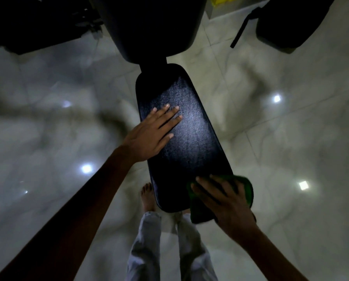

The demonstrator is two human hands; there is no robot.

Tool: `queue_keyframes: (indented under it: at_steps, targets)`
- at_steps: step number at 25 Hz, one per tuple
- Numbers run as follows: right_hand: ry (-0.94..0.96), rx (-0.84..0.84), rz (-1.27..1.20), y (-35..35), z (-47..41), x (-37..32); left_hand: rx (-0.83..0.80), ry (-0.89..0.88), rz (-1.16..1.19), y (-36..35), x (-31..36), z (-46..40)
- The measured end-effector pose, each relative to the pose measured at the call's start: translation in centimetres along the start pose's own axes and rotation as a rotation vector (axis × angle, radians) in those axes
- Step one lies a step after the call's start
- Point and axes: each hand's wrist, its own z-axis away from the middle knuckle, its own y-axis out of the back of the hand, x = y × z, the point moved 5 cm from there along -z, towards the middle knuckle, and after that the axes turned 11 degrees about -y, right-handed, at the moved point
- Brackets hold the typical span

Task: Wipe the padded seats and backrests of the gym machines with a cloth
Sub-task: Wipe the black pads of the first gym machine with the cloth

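Right hand (228, 201) presses green cloth (248, 189) flat on seat pad (191, 142) near-right corner. Left hand (151, 134) flat, empty, bracing left edge. Pad's long axis runs near-to-far; unwiped length lies ahead.

The padded seat (187, 138) is black with a fine pebbled grain like vinyl or leather, catching a soft sheen at its middle. At its 5 o'clock corner lies a green cloth (248, 191), matt and fuzzy like microfibre. The floor (291, 138) is pale marbled tile, polished and glossy, mirroring bright lights. The trousers (147, 240) at 6 o'clock are light matt fabric.
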Motion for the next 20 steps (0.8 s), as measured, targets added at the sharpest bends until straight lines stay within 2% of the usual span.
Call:
queue_keyframes:
  at_steps: [3, 7, 9, 15, 20]
  targets:
    - [-0.109, 0.046, 0.061, -0.1, -7.8, 2.6, 0.006, 0.024, 0.021, -0.3, 0.3, 0.0]
    - [-0.255, 0.002, -0.104, 0.4, -16.7, 6.0, 0.016, 0.054, 0.01, -0.2, 0.5, 0.0]
    - [-0.249, 0.0, -0.122, 0.2, -16.0, 5.8, 0.0, 0.071, 0.015, 0.0, 0.8, -0.1]
    - [-0.129, -0.061, -0.108, 1.4, -5.9, 5.0, -0.016, 0.143, 0.116, 1.0, 2.1, -0.2]
    - [-0.182, -0.405, -0.102, 3.5, -5.9, 4.9, 0.007, 0.252, 0.196, 4.7, 5.3, 1.5]
